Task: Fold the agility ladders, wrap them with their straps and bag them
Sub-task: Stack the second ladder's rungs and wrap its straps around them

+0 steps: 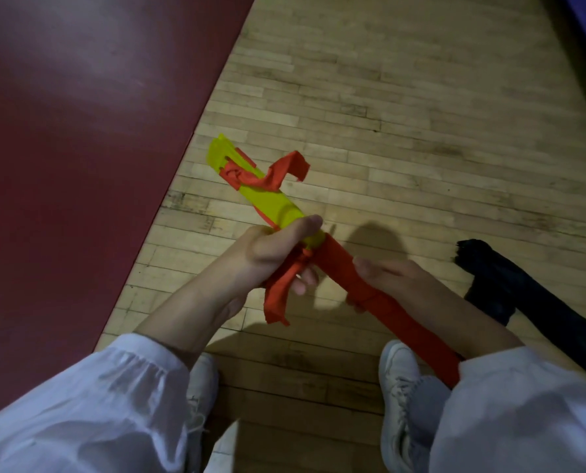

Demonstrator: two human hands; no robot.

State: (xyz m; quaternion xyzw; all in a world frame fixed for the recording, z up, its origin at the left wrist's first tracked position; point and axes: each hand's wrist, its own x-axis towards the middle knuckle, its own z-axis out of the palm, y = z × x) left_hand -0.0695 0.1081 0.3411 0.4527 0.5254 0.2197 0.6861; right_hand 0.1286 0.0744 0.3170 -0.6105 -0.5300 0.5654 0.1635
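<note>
The ladder [267, 203], a folded yellow bundle, is held in the air above the wooden floor [421, 114]. The left hand [278, 250] is closed around the bundle's middle. The right hand [383, 278] grips the red-wrapped part nearer to the person. Toward the ladder's far end a red strap [274, 175] is knotted, with its tail standing free. A second strap end [278, 302] hangs below the left hand. A dark bag [523, 302] lies on the floor, to the right of the ladder. If the hanging end is left loose, I think the wrap may unwind and the rungs may spread when bagging.
</note>
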